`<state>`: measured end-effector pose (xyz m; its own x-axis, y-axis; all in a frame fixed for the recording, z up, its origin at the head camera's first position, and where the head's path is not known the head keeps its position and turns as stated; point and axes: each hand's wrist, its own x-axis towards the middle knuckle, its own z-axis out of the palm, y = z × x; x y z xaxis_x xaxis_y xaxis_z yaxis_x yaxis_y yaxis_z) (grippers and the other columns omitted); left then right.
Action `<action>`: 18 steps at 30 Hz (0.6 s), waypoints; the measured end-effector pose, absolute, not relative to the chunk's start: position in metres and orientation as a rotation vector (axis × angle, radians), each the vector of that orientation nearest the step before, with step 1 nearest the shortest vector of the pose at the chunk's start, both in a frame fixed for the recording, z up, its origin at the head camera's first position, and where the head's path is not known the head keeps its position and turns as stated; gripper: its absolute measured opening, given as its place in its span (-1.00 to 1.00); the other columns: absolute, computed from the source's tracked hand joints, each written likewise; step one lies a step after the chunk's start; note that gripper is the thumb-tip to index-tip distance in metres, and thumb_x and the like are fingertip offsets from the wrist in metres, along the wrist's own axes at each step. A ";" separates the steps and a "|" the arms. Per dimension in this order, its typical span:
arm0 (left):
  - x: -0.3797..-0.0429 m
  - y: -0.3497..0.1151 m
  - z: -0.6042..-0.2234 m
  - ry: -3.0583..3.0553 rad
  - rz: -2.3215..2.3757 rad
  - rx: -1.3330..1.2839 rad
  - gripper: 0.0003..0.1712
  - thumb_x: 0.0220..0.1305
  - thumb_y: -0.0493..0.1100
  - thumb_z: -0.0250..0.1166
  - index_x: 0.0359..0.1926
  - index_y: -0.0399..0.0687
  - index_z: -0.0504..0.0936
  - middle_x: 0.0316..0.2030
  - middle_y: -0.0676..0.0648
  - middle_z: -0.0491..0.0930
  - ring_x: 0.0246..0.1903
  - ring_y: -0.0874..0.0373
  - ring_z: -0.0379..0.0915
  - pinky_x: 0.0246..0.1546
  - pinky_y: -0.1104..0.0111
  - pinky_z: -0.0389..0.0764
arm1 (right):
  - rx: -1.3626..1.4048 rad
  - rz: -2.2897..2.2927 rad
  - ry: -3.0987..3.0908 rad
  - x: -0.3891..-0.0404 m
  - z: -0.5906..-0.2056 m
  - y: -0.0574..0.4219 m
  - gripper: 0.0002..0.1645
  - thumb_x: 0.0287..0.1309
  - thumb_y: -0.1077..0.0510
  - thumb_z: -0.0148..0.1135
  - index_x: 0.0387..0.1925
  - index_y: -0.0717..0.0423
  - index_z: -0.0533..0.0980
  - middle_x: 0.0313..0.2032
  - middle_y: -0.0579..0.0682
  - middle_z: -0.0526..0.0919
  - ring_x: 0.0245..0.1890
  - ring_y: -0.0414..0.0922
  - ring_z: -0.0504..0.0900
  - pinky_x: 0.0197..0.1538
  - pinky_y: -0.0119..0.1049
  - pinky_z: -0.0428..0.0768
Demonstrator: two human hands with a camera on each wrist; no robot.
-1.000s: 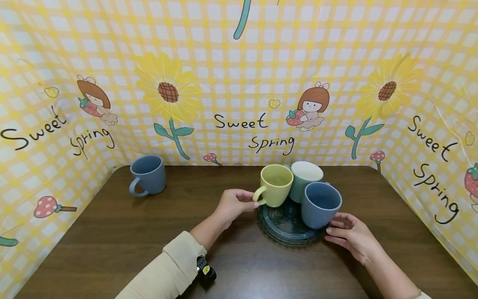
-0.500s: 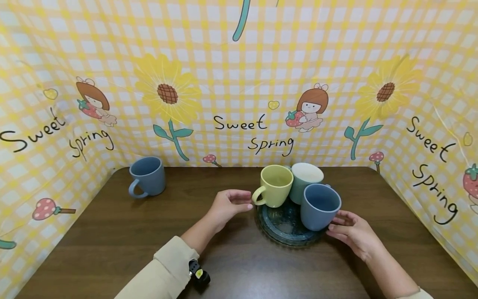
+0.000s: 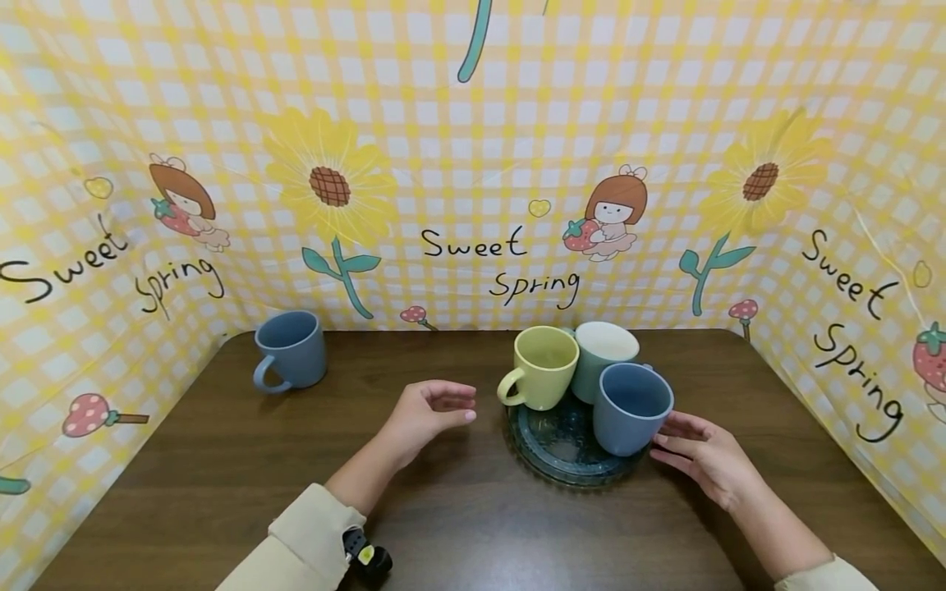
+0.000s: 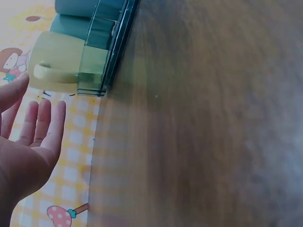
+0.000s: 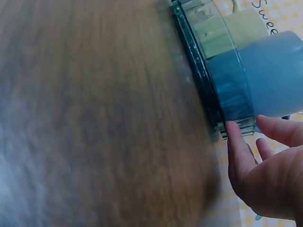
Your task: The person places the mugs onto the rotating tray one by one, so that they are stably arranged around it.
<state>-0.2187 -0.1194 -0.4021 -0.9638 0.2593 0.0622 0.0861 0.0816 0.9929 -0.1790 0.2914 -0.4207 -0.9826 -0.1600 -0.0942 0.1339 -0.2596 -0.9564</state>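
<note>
Gingham backdrop (image 3: 458,164), wooden counter (image 3: 458,533) | far left: lone blue mug (image 3: 303,353) | left hand (image 3: 431,420): fingers apart, holding nothing — a careless swing could knock the yellow mug (image 3: 545,373) | glass tray (image 3: 557,443) bears that, green mug (image 3: 591,382), second blue mug (image 3: 631,420) | right hand (image 3: 705,461): fingers straight, touching tray's side — uneven push might topple rimside blue

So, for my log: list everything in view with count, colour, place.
Gingham cloth: 1, yellow-white, backdrop
Wooden table: 1, brown, before cloth
Round tray: 1, dark teal, table's right
Blue mugs: 2, blue, tray and table's left
Yellow mug: 1, yellow-green, tray's left
Green mug: 1, green-white, tray's back
Wrist camera: 1, black, left wrist
Sleeves: 2, beige, forearms
Left grip: 1, bare, left of tray
Right grip: 1, bare, tray's right edge
</note>
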 end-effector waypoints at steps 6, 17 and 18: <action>-0.212 -0.127 -0.400 2.251 2.012 0.332 -0.61 0.09 -0.35 0.46 -0.04 -0.39 0.64 -0.10 -0.33 0.65 -0.15 0.04 0.62 -0.16 0.32 0.68 | -0.056 -2.372 1.741 -0.182 -0.421 0.292 -0.61 0.19 0.56 0.10 -0.11 0.07 0.54 -0.15 0.02 0.59 -0.16 -0.09 0.66 -0.01 -0.11 0.66; -0.199 -0.143 -0.402 2.257 2.036 0.362 -0.61 0.10 -0.34 0.46 -0.05 -0.41 0.62 -0.11 -0.35 0.64 -0.14 0.03 0.62 -0.13 0.36 0.66 | -0.141 -2.329 1.747 -0.187 -0.423 0.293 -0.59 0.18 0.56 0.12 -0.08 0.07 0.52 -0.11 0.03 0.55 -0.16 -0.10 0.64 -0.01 -0.09 0.66; -0.197 -0.146 -0.402 2.254 2.039 0.360 -0.60 0.09 -0.34 0.46 -0.04 -0.43 0.62 -0.11 -0.35 0.64 -0.14 0.03 0.62 -0.12 0.36 0.66 | -0.139 -2.322 1.751 -0.187 -0.423 0.292 -0.59 0.18 0.56 0.13 -0.08 0.07 0.51 -0.11 0.03 0.55 -0.16 -0.10 0.64 -0.01 -0.08 0.66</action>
